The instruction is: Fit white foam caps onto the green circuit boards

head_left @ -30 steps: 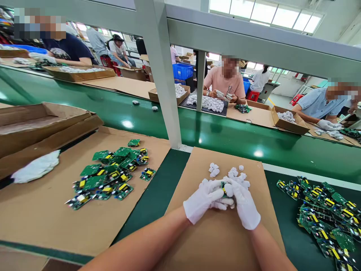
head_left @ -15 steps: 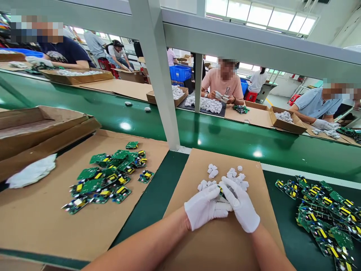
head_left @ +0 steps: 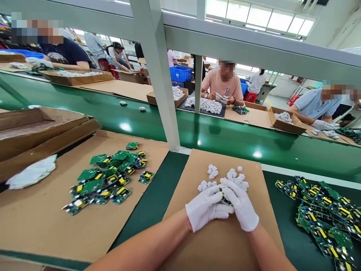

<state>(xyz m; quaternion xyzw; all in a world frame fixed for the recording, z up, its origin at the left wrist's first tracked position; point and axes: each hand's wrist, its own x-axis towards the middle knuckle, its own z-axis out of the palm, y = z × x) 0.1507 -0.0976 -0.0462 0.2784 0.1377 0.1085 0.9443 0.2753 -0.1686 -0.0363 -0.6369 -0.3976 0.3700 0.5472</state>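
Observation:
Both my hands wear white gloves and meet over a cardboard sheet (head_left: 180,195). Between them is a small green circuit board (head_left: 225,196) with dark and yellow parts, mostly covered by the gloves. My left hand (head_left: 207,208) grips it from the left, thumb on top and fingers curled beneath. From the right, my right hand (head_left: 239,205) closes on the same board with its fingers laid over it. Just beyond my fingertips lie small white pieces (head_left: 237,178) in loose clusters, with a lone white piece (head_left: 239,168) at the far side.
On the left cardboard is a heap of circuit boards (head_left: 109,175), with a white glove (head_left: 32,172) and an open carton (head_left: 42,146) beside it. More boards (head_left: 324,210) lie at right. A grey post (head_left: 160,75) rises ahead by the green conveyor (head_left: 135,122); co-workers sit beyond.
My hands have shifted slightly around the board, and more of it shows between the gloves. Small white items on the conveyor have moved left.

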